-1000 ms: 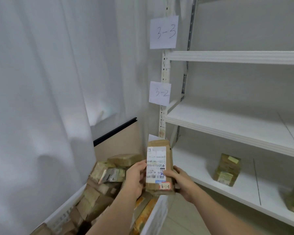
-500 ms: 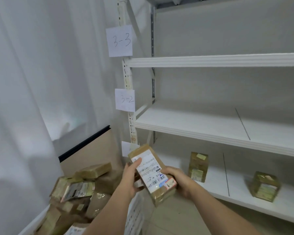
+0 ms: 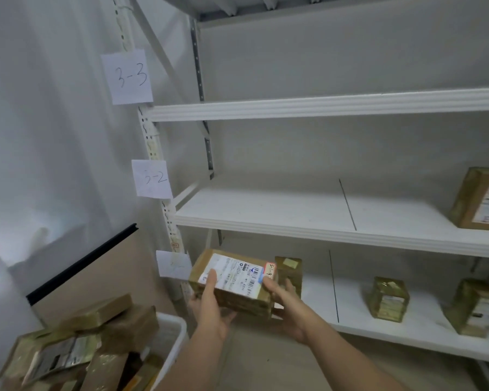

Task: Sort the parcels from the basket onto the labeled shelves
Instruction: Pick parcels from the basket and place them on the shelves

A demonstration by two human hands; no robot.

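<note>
My left hand [image 3: 209,306] and right hand [image 3: 287,309] grip the parcel [image 3: 232,280] at the bottom shelf's [image 3: 407,338] left corner; misreading its smudged tag [image 3: 269,270] risks misfiling.

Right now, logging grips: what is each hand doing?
Left hand: holds the parcel, thumb on its label.
Right hand: holds the same parcel's right end.

I see the white bottom shelf [image 3: 316,300] bearing four taped parcels [image 3: 386,299]; the middle shelf [image 3: 266,210] carries one brown parcel [image 3: 482,198] at its right.
</note>
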